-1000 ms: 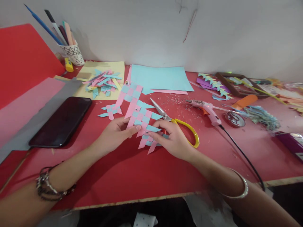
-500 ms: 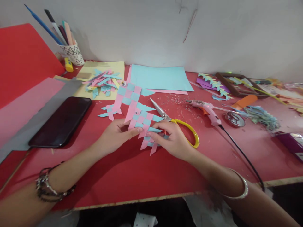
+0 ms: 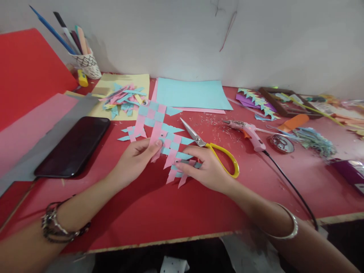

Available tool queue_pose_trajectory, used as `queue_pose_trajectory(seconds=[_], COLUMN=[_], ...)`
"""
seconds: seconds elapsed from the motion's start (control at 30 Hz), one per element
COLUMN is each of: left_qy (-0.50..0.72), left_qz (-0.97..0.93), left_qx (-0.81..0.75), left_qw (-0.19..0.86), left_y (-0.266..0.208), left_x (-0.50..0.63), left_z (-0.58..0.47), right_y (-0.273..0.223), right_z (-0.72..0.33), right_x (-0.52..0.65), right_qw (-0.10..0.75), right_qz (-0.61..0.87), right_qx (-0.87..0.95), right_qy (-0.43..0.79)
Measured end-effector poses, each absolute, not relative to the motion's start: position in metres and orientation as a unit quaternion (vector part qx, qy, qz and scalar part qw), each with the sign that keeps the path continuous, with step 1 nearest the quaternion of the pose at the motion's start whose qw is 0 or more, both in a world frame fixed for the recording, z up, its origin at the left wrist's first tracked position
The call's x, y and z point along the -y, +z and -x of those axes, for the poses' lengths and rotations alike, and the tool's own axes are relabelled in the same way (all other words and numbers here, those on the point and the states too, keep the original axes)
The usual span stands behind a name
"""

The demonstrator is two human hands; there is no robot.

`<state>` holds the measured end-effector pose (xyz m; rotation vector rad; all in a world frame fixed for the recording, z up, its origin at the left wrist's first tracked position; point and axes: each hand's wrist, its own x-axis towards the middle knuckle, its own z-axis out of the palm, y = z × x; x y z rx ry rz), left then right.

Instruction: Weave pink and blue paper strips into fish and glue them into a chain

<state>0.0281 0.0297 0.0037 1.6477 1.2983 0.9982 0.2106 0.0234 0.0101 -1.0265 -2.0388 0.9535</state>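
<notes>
Three woven paper fish in pink and light blue, each with a googly eye, overlap in a slanting row between my hands. The largest fish (image 3: pixel 155 113) is at the top, the middle-sized fish (image 3: pixel 172 142) below it, and the smallest fish (image 3: pixel 173 174) at the bottom. My left hand (image 3: pixel 136 159) is closed, its thumb pressed near the middle fish's eye. With thumb and fingers, my right hand (image 3: pixel 206 167) pinches the smallest fish beside its eye. Whether the fish are glued together I cannot tell. Another small woven piece (image 3: pixel 132 132) lies on the red table behind my left hand.
Yellow-handled scissors (image 3: pixel 223 151) lie beyond my right hand, with a pink glue gun (image 3: pixel 247 132) and its cord further right. A black phone (image 3: pixel 74 148) rests at left. Behind are paper strips (image 3: pixel 125 98), light blue sheets (image 3: pixel 190 93) and a pen cup (image 3: pixel 88 64).
The three fish have shifted slightly left. My left thumb has moved up and left to near the middle fish's eye, and the smallest fish's eye now shows beside my right thumb.
</notes>
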Motion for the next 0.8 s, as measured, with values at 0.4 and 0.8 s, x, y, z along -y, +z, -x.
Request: queue_pose_trajectory(seconds=[0.4, 0.8], left_qy=[0.363, 0.373], left_qz=[-0.684, -0.651], left_qx=[-0.472, -0.525], left_qw=[0.421, 0.402], left_y=[0.007, 0.004], left_x=[-0.023, -0.02], left_z=[-0.035, -0.036], right_y=[0.01, 0.01], right_z=[-0.21, -0.209], right_x=[-0.023, -0.025], right_qw=[0.327, 0.339], right_qz=[0.376, 0.386], right_qx=[0.788, 0.79], right_qy=[0.361, 0.336])
